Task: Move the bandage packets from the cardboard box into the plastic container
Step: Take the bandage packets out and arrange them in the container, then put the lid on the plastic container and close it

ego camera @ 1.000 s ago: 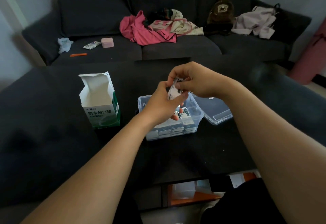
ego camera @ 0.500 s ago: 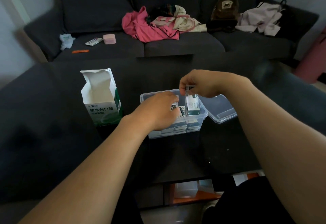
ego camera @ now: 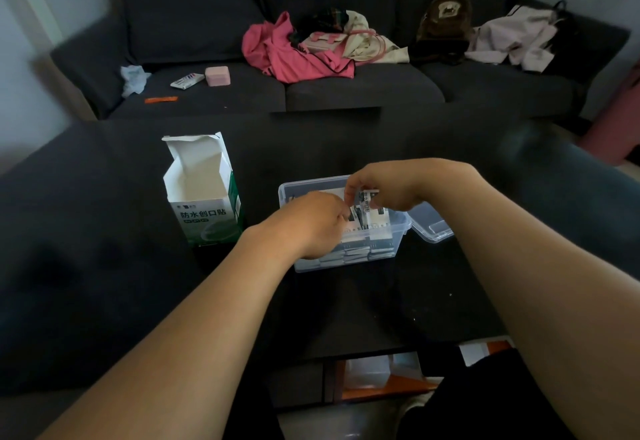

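Note:
The white and green cardboard box [ego camera: 204, 204] stands open on the dark table, left of the clear plastic container [ego camera: 301, 190]. Several bandage packets [ego camera: 360, 254] lie stacked inside the container. My right hand [ego camera: 388, 185] hovers over the container's middle and pinches a small bunch of packets [ego camera: 370, 197] upright at their top. My left hand [ego camera: 313, 225] reaches into the container from the front left, its fingers curled at the lower part of those packets; the fingertips are hidden.
The container's clear lid [ego camera: 431, 226] lies just right of it. A dark sofa [ego camera: 346, 89] behind the table holds a pink garment [ego camera: 287, 55], a pink box [ego camera: 217, 76], a brown bag [ego camera: 445, 17] and pale clothes. Under the table's front edge sits an orange tray [ego camera: 381, 380].
Both hands have come down from above the container into it. The packets in my right hand have sunk lower, and my left hand has closed in on them again.

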Demonstrator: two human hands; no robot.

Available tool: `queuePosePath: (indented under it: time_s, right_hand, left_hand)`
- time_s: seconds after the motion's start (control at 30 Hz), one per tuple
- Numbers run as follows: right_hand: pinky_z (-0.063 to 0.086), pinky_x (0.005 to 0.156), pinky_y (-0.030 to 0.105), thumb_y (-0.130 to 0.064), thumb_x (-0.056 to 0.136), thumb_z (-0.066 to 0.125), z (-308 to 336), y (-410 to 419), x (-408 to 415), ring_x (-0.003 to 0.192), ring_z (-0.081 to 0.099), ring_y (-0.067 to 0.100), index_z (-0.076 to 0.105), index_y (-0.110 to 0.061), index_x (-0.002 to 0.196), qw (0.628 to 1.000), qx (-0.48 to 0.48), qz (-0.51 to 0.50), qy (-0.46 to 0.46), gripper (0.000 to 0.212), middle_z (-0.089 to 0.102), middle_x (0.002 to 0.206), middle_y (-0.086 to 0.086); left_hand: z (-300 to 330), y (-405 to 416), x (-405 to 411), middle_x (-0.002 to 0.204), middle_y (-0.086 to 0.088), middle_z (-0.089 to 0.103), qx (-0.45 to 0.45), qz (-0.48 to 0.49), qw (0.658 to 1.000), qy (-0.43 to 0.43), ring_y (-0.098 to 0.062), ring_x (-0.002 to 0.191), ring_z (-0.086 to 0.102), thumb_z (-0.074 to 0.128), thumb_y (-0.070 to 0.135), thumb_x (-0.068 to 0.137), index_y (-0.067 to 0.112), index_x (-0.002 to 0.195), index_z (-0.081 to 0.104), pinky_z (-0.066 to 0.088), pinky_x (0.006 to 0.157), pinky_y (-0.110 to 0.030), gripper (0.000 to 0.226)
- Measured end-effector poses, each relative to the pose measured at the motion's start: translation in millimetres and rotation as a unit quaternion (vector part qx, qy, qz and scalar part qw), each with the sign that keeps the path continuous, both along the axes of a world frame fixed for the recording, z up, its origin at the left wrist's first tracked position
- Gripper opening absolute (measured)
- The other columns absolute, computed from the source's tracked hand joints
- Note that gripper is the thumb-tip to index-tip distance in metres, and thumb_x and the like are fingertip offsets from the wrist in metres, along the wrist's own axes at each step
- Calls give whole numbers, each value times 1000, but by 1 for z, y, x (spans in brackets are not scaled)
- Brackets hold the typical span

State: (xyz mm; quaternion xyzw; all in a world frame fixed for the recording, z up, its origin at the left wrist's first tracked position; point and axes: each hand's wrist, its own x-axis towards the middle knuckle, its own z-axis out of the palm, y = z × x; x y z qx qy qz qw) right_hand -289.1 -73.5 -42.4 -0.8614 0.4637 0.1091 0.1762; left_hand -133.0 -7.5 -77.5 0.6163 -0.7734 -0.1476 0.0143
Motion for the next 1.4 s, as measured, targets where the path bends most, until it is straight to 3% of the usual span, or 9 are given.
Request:
queuePosePath:
  time_s: [0.2,0.8,0.93,1.03,1.13,1.23,1.4]
  right_hand:
    - [41,106,36,-3,96,60,-4,5,2,134,47,22,58,-30,136,998,-42,2,39,48,46,148,-1]
    - [49,105,41,-13,90,72,-13,-1,5,123,57,20,51,-29,141,999,-50,-3,10,57,56,139,-1]
    - [50,102,35,-17,93,69,6,3,-5,110,62,12,63,-24,128,985,-112,-31,-124,37,66,122,-5]
    - [53,92,33,-21,91,72,8,-5,-23,100,65,15,70,-21,116,948,-203,-129,-207,26,70,110,-2]
    - [54,82,33,-22,87,76,-5,-10,-40,91,65,16,72,-23,99,922,-225,-216,-228,13,70,102,1]
    - [46,75,24,-16,87,75,-9,-6,-41,87,64,11,73,-21,95,921,-210,-213,-248,10,68,92,-4]
    - [48,84,31,-16,90,70,-18,-16,-43,104,59,19,63,-16,125,919,-202,-275,-199,36,62,119,2]
  left_hand:
    - [3,1,-1,133,2,64,17,9,1000,-5,-19,119,60,37,22,105,25,133,64,49,104,-40,39]
    - [1,2,1,129,1,66,2,-1,1000,0,-21,114,62,36,22,104,26,128,67,52,100,-42,39]
    - [-4,-2,4,115,1,68,-1,-7,1000,3,-20,104,62,37,20,100,23,111,69,52,95,-44,34]
    - [-3,0,4,121,0,66,-17,-8,1000,20,-19,107,60,37,22,102,22,110,67,51,97,-43,31]
    - [1,6,1,136,-2,62,-47,-14,997,63,-21,120,58,39,27,106,20,128,66,48,103,-42,35]
    - [1,7,-7,148,1,55,-77,-60,992,76,-20,135,49,38,29,108,20,141,58,40,112,-40,40]
    - [-8,3,-16,105,-1,65,-64,-89,992,56,-21,101,59,33,30,108,13,97,65,48,94,-44,38]
